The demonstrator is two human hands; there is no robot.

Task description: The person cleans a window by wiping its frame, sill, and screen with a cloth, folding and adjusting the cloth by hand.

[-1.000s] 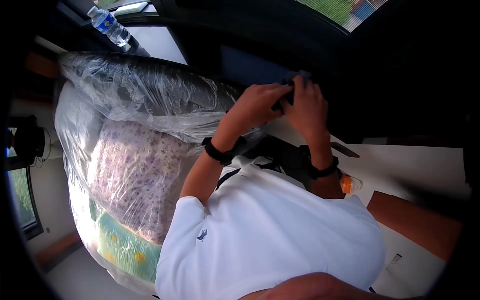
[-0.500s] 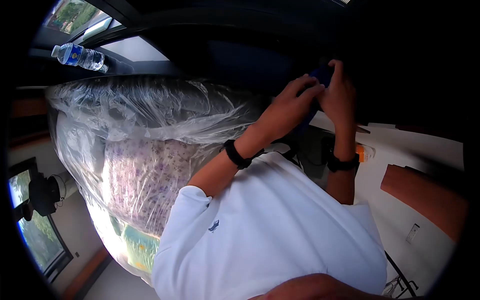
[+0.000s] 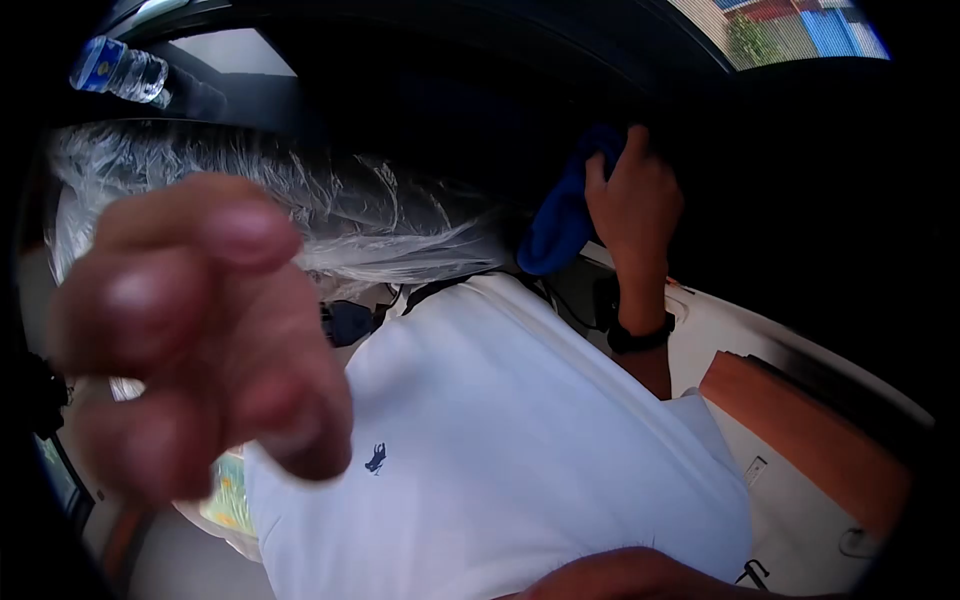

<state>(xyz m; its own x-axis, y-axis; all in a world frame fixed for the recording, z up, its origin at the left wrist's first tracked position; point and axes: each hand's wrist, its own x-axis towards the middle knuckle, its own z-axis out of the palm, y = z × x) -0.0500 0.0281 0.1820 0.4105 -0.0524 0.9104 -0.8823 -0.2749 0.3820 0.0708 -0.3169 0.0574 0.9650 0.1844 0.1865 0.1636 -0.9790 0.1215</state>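
My left hand [image 3: 215,330] is raised close to the camera at the left, large and blurred. Its fingers are bent but apart, and nothing shows between them. Farther off, right of centre, my right hand [image 3: 635,200] grips a blue cloth [image 3: 560,220], which hangs down to the left of the fingers. A dark band circles the right wrist. Behind my left hand lies clear plastic wrap [image 3: 375,205], partly hidden by that hand.
A water bottle [image 3: 120,72] lies on a dark ledge at the upper left. An orange-brown panel [image 3: 800,440] crosses a white surface [image 3: 690,345] on the right. Green and yellow fabric [image 3: 232,495] shows at the lower left.
My left hand has left the right hand and come up close to the camera, covering the floral fabric. The blue cloth now hangs in clearer view from my right hand.
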